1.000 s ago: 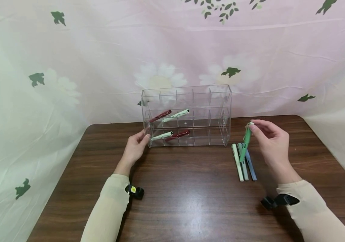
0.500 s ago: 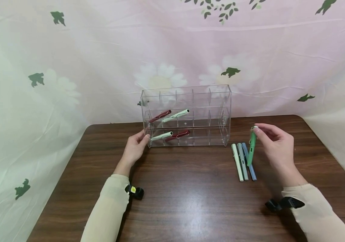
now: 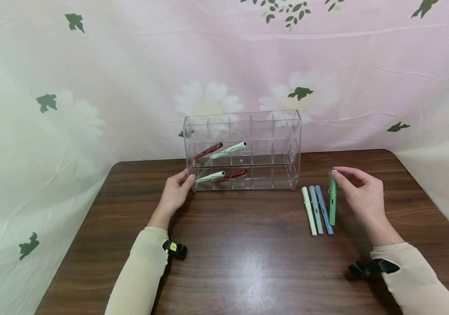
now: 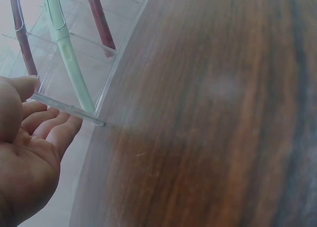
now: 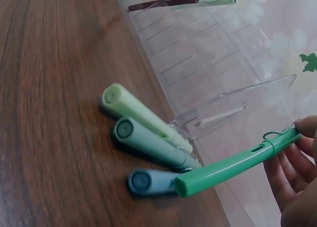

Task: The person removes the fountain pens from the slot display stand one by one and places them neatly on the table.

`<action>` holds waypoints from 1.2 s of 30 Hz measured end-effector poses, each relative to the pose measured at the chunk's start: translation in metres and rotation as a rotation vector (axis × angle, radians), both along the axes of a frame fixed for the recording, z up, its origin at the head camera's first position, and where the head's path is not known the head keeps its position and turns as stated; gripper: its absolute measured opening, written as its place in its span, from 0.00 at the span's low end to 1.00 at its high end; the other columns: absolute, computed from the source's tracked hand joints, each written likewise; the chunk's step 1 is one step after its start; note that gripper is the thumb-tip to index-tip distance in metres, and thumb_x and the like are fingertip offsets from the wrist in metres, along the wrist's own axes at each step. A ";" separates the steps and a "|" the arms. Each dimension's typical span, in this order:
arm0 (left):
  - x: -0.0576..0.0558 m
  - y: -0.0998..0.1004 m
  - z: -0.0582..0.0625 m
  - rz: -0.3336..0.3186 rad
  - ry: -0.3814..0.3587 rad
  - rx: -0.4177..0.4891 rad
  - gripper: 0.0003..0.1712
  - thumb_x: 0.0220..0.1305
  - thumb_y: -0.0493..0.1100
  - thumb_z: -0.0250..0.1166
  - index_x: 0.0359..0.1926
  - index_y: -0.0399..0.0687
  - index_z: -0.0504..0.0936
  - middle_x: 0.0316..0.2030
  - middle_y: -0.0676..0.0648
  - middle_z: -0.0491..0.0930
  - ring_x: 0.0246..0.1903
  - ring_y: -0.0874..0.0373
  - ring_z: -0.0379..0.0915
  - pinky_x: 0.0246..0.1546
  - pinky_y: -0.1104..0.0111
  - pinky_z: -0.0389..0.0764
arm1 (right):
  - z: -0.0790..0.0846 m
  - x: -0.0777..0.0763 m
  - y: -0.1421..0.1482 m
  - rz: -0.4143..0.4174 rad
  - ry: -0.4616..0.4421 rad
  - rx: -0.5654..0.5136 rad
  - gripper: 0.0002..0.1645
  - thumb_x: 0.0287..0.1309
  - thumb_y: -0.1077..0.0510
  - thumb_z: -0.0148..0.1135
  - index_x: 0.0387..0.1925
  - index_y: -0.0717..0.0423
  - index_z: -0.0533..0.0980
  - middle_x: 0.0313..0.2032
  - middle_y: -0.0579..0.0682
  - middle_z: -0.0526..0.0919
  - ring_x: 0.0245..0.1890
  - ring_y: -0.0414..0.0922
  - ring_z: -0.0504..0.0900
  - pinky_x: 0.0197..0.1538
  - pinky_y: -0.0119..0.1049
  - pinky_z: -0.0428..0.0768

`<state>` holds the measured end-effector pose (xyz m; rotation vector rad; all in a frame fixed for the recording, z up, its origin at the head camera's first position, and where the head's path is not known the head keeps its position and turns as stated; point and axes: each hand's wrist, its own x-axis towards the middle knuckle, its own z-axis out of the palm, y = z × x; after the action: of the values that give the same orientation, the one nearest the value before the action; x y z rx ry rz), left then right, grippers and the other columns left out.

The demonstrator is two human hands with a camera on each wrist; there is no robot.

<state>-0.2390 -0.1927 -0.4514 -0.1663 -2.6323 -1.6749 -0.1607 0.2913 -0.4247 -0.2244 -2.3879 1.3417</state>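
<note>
My right hand (image 3: pixel 362 192) pinches a green pen (image 3: pixel 332 201) by its capped, clipped end, the barrel pointing down toward the table. Just left of it lie three pens side by side: pale green (image 3: pixel 309 212), grey-green (image 3: pixel 316 211) and blue (image 3: pixel 324 211). In the right wrist view the green pen (image 5: pixel 233 170) overlaps the blue one's far part. My left hand (image 3: pixel 175 192) holds the left side wall of a clear pen rack (image 3: pixel 263 173), thumb (image 4: pixel 25 85) on one face and fingers behind. Two dark red pens (image 3: pixel 210 150) and two mint pens (image 3: pixel 230 150) lean in its left compartments.
The rack stands on a brown wood table (image 3: pixel 240 245) toward its back edge. Behind it hangs a pale floral cloth (image 3: pixel 145 78), which also closes in both sides. Each wrist wears a black strapped camera (image 3: pixel 177 250).
My right hand has moved slightly right and toward me with the green pen, which has swung more upright and now stands right of the blue pen. The left hand and rack stay still.
</note>
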 end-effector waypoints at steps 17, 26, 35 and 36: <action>-0.001 0.001 0.001 0.006 0.005 0.015 0.27 0.84 0.43 0.59 0.77 0.40 0.73 0.66 0.36 0.83 0.64 0.45 0.81 0.70 0.49 0.79 | -0.016 -0.008 0.012 0.021 -0.067 0.035 0.27 0.76 0.45 0.66 0.62 0.61 0.84 0.41 0.17 0.79 0.40 0.29 0.77 0.35 0.20 0.76; -0.001 0.002 0.000 0.008 -0.001 0.021 0.27 0.84 0.43 0.59 0.77 0.41 0.73 0.66 0.36 0.83 0.64 0.45 0.81 0.70 0.49 0.79 | -0.026 -0.015 0.015 0.065 -0.118 0.064 0.25 0.77 0.47 0.65 0.60 0.63 0.84 0.38 0.18 0.78 0.35 0.25 0.77 0.32 0.22 0.78; 0.000 0.001 0.000 0.011 -0.005 0.007 0.27 0.84 0.44 0.59 0.78 0.41 0.73 0.67 0.36 0.82 0.64 0.45 0.81 0.69 0.49 0.80 | -0.032 -0.024 0.012 0.107 -0.198 0.167 0.24 0.78 0.47 0.64 0.58 0.64 0.86 0.52 0.65 0.89 0.34 0.24 0.75 0.34 0.22 0.77; 0.000 0.001 0.000 0.012 -0.005 0.006 0.27 0.84 0.44 0.59 0.77 0.41 0.73 0.66 0.36 0.83 0.64 0.45 0.81 0.69 0.48 0.80 | -0.033 -0.024 0.011 0.112 -0.205 0.173 0.24 0.78 0.47 0.64 0.57 0.64 0.86 0.52 0.66 0.89 0.34 0.24 0.75 0.34 0.23 0.76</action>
<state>-0.2392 -0.1917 -0.4511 -0.1456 -2.6265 -1.6817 -0.1847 0.3028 -0.4578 -0.1894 -2.7079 1.2002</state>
